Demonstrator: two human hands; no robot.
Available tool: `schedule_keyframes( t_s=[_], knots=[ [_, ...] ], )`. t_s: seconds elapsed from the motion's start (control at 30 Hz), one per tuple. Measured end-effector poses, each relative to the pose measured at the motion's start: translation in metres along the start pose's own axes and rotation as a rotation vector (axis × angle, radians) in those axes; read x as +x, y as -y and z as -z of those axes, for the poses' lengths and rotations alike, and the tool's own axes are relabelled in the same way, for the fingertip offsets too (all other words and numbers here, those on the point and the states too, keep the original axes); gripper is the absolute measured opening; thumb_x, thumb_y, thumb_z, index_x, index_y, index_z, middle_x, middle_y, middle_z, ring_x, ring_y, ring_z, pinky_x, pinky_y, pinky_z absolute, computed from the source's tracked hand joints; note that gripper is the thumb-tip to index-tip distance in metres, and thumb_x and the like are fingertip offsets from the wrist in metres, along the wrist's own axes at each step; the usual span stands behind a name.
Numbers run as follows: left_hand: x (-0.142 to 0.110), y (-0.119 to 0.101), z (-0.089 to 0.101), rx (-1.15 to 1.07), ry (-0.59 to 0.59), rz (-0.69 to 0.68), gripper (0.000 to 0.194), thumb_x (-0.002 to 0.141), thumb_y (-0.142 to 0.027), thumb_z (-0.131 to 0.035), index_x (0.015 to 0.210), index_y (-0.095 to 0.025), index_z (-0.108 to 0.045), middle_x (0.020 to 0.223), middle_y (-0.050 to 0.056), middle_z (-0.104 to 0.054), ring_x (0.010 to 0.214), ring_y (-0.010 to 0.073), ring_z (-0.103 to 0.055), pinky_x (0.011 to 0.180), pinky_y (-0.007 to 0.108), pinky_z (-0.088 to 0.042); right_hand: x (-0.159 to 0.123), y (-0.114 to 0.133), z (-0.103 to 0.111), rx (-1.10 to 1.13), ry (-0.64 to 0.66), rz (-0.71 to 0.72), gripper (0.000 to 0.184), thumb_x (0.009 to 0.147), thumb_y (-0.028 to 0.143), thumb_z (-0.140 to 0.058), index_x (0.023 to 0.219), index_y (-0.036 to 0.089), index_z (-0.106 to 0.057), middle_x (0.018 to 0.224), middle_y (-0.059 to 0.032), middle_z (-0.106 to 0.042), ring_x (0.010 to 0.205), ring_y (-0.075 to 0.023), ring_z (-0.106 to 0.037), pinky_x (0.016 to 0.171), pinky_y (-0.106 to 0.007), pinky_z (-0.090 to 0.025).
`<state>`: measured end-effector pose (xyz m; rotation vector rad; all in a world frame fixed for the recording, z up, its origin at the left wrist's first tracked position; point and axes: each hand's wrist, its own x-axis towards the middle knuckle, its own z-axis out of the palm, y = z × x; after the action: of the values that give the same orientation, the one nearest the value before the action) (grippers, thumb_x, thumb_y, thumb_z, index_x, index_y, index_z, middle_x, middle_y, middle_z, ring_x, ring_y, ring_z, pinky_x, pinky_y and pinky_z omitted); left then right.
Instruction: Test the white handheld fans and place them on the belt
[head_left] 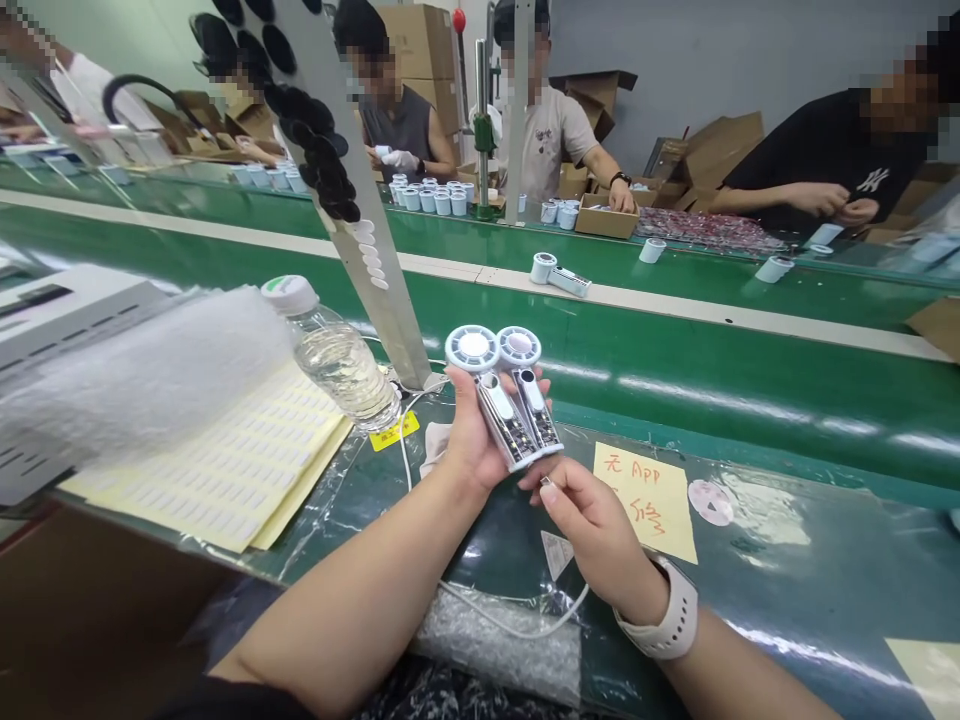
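Bubble wrap (pixel 495 645) is laid nearest the camera at lower centre, with a white cable (pixel 517 625) looped across it. Above, two white-and-silver handheld devices (pixel 514 400) are gripped side by side in the left hand (pixel 472 435), with the fingers closed around the handles. Their round disc heads are held upward and their dark inner faces are left exposed. A small metal part (pixel 545 484) is pinched between thumb and forefinger of the right hand (pixel 592 530), just beside the handle ends. A water bottle (pixel 341 365) is tilted at left centre above label sheets (pixel 210 450), and a handwritten yellow note (pixel 645 500) is placed at right. A green conveyor belt (pixel 675 380) crosses the frame.
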<state>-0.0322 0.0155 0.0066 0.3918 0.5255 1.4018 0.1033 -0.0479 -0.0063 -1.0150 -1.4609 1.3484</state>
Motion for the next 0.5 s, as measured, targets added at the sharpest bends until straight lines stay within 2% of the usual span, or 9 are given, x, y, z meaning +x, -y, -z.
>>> schedule_keyframes(
  t_s=[0.13,0.3,0.43,0.5],
  knots=[
    [-0.0012,-0.0029,-0.0026,0.025,0.052,-0.031,0.065,0.058,-0.080,-0.070,0.063,-0.016,-0.057,0.101,0.008,-0.072,0.096,0.0255,-0.069,0.081,0.037,-0.057,0.0010,-0.0027,0.0007,0.041,-0.097,-0.057,0.040,0.088,0.059,-0.061,0.073,0.022,-0.058,0.072,-0.0016,-0.063,0.071,-0.0181,-0.059,0.070,-0.032,-0.048],
    [-0.0061,-0.0022,-0.0062,0.114,0.143,-0.099,0.068,0.051,-0.081,-0.073,0.062,-0.015,-0.061,0.106,0.008,-0.071,0.105,0.0301,-0.067,0.080,0.035,-0.058,0.0002,-0.0027,-0.0006,0.159,-0.100,-0.183,0.047,0.084,0.065,-0.064,0.069,0.022,-0.050,0.045,0.0078,-0.045,0.047,-0.0148,-0.056,0.054,-0.028,-0.044],
    [-0.0075,-0.0002,-0.0060,0.193,0.173,-0.159,0.068,0.049,-0.081,-0.073,0.062,-0.015,-0.064,0.109,0.010,-0.070,0.110,0.0314,-0.065,0.080,0.033,-0.057,0.0012,-0.0055,-0.0024,0.228,-0.102,-0.230,0.049,0.082,0.066,-0.065,0.068,0.022,-0.049,0.042,0.0088,-0.044,0.042,-0.0139,-0.054,0.051,-0.026,-0.043],
    [-0.0072,0.0000,-0.0053,0.205,0.176,-0.175,0.066,0.050,-0.080,-0.074,0.062,-0.016,-0.065,0.105,0.009,-0.070,0.108,0.0304,-0.065,0.080,0.032,-0.057,0.0029,-0.0081,-0.0005,0.216,-0.088,-0.211,0.047,0.084,0.065,-0.064,0.069,0.022,-0.052,0.047,0.0060,-0.051,0.048,-0.0149,-0.056,0.056,-0.028,-0.045]
  ],
)
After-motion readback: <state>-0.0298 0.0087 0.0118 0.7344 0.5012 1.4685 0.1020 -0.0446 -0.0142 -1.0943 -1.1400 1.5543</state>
